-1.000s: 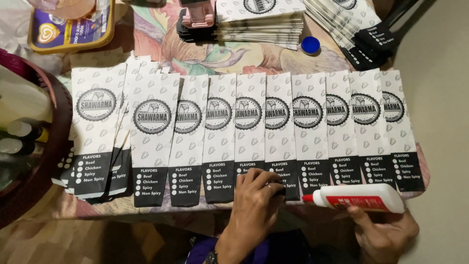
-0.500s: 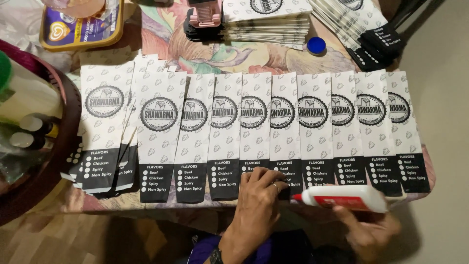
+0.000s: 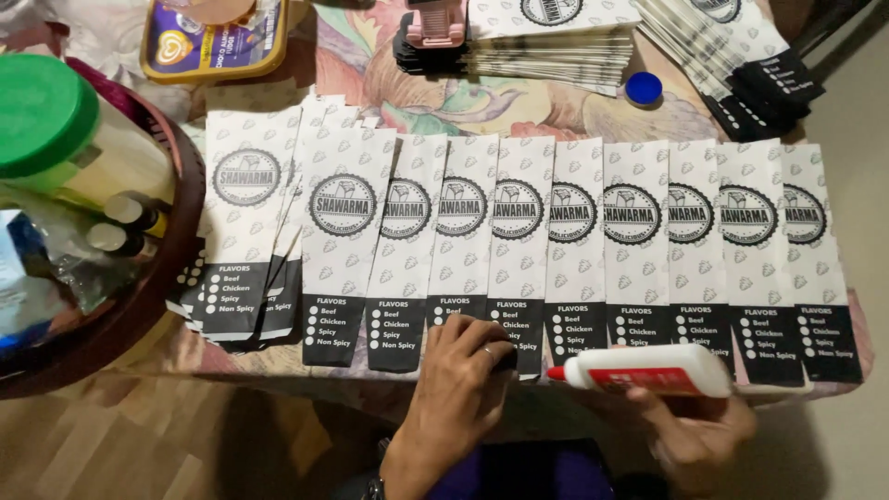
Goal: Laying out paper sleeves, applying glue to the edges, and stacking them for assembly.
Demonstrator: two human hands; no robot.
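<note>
While the left hand (image 3: 463,370) pressed flat, its grip released, on the black lower ends of two neighbouring paper sleeves (image 3: 519,250) near the middle of the row, the right hand (image 3: 699,431) held a white glue bottle (image 3: 644,370) lying sideways, its grip closed around the bottle's underside. The bottle's red nozzle (image 3: 556,373) pointed left, just beside the left fingers (image 3: 495,356) and over the lower edge of the sleeves. About ten white printed sleeves with round black emblems and black bottom panels lay overlapping side by side along the near edge of the tabletop (image 3: 435,102), which was covered by a floral cloth. At the left end of the row a fanned pile of further sleeves (image 3: 245,222) overlapped. Stacks of the same sleeves (image 3: 556,37) stood at the far side, with another fanned stack (image 3: 741,65) at the upper right, and a blue bottle cap (image 3: 643,88) lay between them. A pink object (image 3: 435,23) sat beside the far stack. At left, a dark round basket (image 3: 176,241) held a green-lidded container (image 3: 46,111) and small bottles (image 3: 125,222).
</note>
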